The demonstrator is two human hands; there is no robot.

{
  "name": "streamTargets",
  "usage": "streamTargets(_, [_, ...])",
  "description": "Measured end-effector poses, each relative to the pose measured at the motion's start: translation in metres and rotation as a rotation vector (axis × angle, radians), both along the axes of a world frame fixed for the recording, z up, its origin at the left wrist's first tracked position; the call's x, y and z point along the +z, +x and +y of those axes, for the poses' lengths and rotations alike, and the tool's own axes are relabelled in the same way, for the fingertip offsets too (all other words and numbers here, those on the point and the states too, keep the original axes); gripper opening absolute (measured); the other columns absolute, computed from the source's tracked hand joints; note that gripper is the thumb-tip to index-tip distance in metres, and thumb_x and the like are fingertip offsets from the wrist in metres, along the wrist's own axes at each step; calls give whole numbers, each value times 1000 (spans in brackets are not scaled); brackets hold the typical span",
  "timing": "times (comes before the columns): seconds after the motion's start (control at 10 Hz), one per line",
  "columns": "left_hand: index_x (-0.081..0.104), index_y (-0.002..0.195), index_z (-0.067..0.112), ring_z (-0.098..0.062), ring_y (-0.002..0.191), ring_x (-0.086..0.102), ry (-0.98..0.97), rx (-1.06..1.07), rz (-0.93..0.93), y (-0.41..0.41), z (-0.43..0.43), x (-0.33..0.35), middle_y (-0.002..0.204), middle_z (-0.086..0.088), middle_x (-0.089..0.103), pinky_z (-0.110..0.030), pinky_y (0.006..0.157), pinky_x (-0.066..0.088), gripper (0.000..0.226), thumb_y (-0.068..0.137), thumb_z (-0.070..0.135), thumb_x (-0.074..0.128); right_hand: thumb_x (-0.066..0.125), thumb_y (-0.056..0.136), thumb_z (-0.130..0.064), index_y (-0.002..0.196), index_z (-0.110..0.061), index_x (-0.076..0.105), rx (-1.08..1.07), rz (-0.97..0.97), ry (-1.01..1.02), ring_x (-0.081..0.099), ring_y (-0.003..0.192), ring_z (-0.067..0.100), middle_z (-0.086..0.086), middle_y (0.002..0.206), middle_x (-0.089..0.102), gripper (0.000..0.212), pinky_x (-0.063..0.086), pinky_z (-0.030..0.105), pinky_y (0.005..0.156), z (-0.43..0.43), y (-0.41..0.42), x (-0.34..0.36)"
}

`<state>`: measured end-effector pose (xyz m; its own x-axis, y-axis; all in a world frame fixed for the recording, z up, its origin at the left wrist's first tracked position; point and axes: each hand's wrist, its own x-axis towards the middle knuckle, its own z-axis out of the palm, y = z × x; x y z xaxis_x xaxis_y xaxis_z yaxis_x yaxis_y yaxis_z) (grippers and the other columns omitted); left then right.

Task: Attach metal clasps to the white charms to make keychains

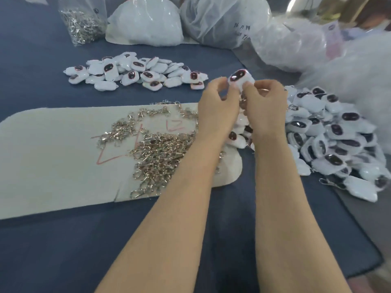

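Note:
A white charm (240, 78) with a dark oval centre is held up above the table, pinched between my left hand (218, 108) and my right hand (264, 106). Bits of a metal clasp (242, 100) show between my hands, below the charm. A heap of loose metal clasps (160, 153) lies on a pale felt sheet (53, 157) to the left of my left forearm. One pile of white charms (135, 70) lies at the back left. A larger pile of charms (334, 140) lies to the right of my right hand.
A clear bag of metal clasps (82, 22) stands at the back left. Several bulky plastic bags (222, 20) with white contents line the back and right side. Dark blue cloth (63, 250) covers the table.

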<state>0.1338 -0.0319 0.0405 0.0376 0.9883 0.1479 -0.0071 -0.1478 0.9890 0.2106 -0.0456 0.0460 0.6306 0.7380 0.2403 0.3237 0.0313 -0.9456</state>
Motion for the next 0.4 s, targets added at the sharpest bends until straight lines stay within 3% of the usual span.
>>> streamTargets(0.1, [68,98,8,-9,83,57,3,-173,35,48,-10,3,87,4,65,-16,73,45,29,98,28,46,63,87,-23,101,-11,54,-234,62,78,56,72,0,-14,78,55,20,48,23,77,-8,32,-7])
streamTargets(0.2, [58,68,12,-8,62,51,-3,-282,93,76,-13,-2,63,6,56,-22,62,42,43,101,32,40,64,87,-22,102,-15,48,-335,97,88,55,80,8,-14,80,53,23,46,19,76,-14,52,-15])
streamTargets(0.3, [50,62,15,-3,53,42,32,-305,129,83,-13,-10,58,7,49,-16,51,35,44,102,30,39,60,88,-17,118,-10,50,-459,-33,60,44,93,8,2,114,53,32,35,1,71,-17,64,-22])
streamTargets(0.4, [58,77,3,-10,62,45,38,-175,49,80,-7,-16,69,-3,52,-18,59,38,36,101,24,40,54,88,-7,122,-7,49,-456,-91,66,38,100,7,10,127,47,35,30,-2,74,-16,58,-24])
